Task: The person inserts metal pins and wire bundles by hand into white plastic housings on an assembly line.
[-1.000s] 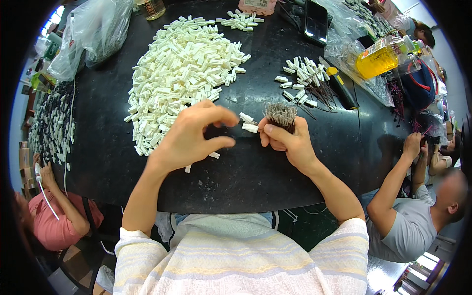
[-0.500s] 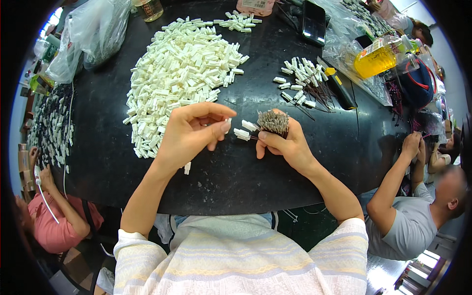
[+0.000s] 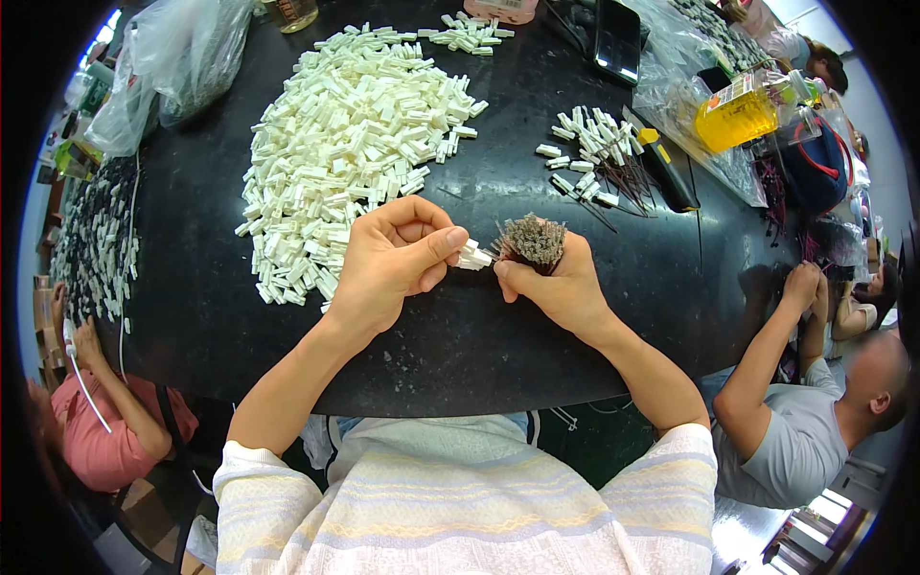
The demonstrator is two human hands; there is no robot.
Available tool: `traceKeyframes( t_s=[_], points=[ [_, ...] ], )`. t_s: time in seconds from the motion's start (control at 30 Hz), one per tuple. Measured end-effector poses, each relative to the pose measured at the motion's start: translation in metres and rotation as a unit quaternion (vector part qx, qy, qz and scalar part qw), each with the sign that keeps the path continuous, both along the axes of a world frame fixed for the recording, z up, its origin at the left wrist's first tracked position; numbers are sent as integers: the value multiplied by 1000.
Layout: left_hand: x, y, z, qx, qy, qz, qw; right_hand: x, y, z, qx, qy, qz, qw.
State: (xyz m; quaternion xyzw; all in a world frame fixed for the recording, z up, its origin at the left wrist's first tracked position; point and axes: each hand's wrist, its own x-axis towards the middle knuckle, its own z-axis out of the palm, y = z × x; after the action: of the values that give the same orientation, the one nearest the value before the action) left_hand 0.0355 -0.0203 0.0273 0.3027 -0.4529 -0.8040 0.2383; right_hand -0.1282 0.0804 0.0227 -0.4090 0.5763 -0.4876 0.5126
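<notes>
My left hand (image 3: 398, 259) is closed in a pinch at a white plastic connector housing (image 3: 473, 256), just left of the other hand. Wrapped in my right hand (image 3: 565, 287) is a thick bundle of thin dark wires (image 3: 530, 241), their crimped metal ends pointing up. The right thumb presses on the wires near the connector housing's right end. Whether a wire sits inside the housing is too small to tell. A large heap of white connector housings (image 3: 350, 134) lies beyond my left hand.
Beyond my right hand lie several connectors with dark wires (image 3: 599, 144) and a yellow-black utility knife (image 3: 668, 171). Farther back are a phone (image 3: 616, 43), a bottle of yellow liquid (image 3: 738, 113) and a plastic bag (image 3: 196, 67). Co-workers sit at both sides, one in a grey shirt (image 3: 791, 450).
My left hand has moved right, its fingertips now at the housings beside my right hand. The gap between the hands has narrowed. My right hand keeps its grip on the wires.
</notes>
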Motion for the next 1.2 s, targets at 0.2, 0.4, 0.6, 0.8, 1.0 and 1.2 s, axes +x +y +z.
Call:
traceKeyframes(
  t_s=[0.2, 0.4, 0.6, 0.8, 1.0, 1.2],
  points=[
    [2, -1, 0, -37, -26, -3, 999, 2, -1, -1, 8, -9, -10, 1000],
    [1, 0, 0, -58, -48, -6, 997, 3, 0, -1, 3, 19, -20, 1000],
    [2, 0, 1, -58, -36, 5, 998, 5, 0, -1, -12, 23, -41, 999],
    [1, 2, -3, -79, -57, -11, 995, 3, 1, -2, -15, 46, -29, 998],
    [-4, 9, -3, -49, -71, -10, 996, 4, 1, -1, -8, 23, -38, 999],
    [-7, 13, -7, -49, -59, 12, 997, -1, 2, -1, 34, -7, -46, 998]
  ],
)
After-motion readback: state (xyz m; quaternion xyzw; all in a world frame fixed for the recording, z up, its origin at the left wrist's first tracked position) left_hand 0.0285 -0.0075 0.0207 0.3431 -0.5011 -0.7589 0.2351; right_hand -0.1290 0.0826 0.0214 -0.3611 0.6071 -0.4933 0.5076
